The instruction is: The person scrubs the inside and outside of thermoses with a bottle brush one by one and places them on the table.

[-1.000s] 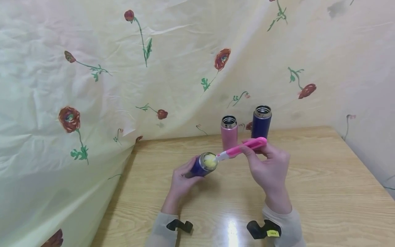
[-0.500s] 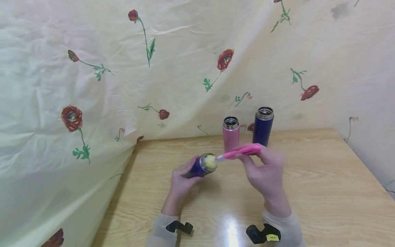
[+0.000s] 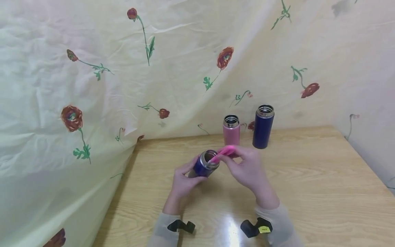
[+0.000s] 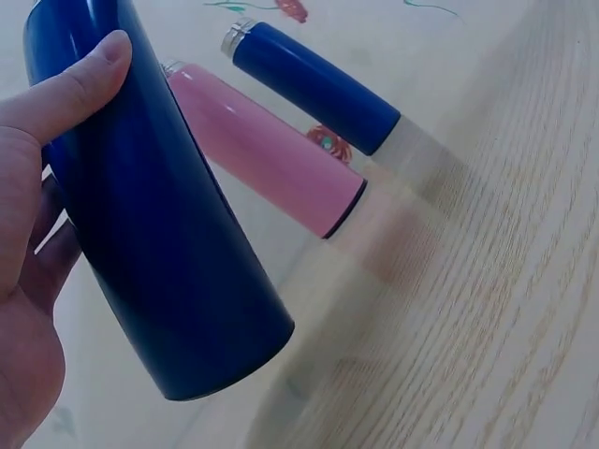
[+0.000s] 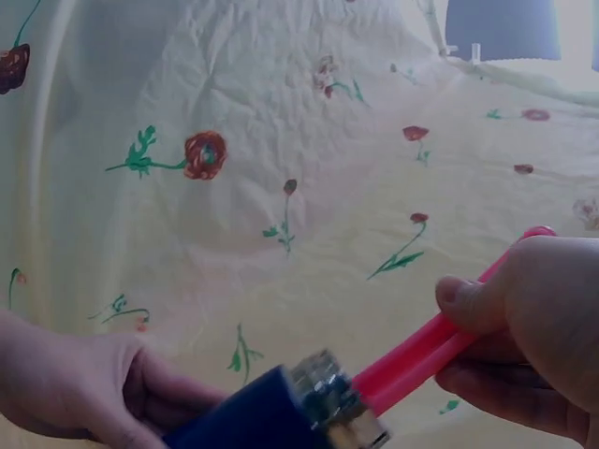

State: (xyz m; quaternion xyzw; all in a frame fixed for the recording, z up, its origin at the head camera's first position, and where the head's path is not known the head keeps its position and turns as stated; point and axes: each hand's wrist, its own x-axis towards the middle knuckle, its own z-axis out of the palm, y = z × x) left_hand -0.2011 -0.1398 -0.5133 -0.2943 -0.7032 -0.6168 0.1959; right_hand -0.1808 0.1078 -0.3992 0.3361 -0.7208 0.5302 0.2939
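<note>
My left hand (image 3: 182, 183) grips a dark blue thermos bottle (image 4: 178, 234) round its body, tilted with its metal mouth up and to the right. In my right hand (image 3: 247, 168) is the pink handle of a bottle brush (image 5: 412, 365), pinched between thumb and fingers. The brush's lower end goes into the blue bottle's mouth; its yellowish-white head is hidden inside. Behind the hands a pink thermos bottle (image 3: 231, 132) stands upright without a lid, partly covered by the right hand. To its right is another lidless blue thermos bottle (image 3: 263, 128), also upright.
The wooden table (image 3: 314, 178) extends to the right of the hands. A cream cloth with printed red flowers (image 3: 172, 68) hangs along the table's back and left side, close behind the two standing bottles.
My right hand has moved left and slightly down, pushing the brush head from the bottle's mouth down inside. The left hand and its bottle have stayed almost in place.
</note>
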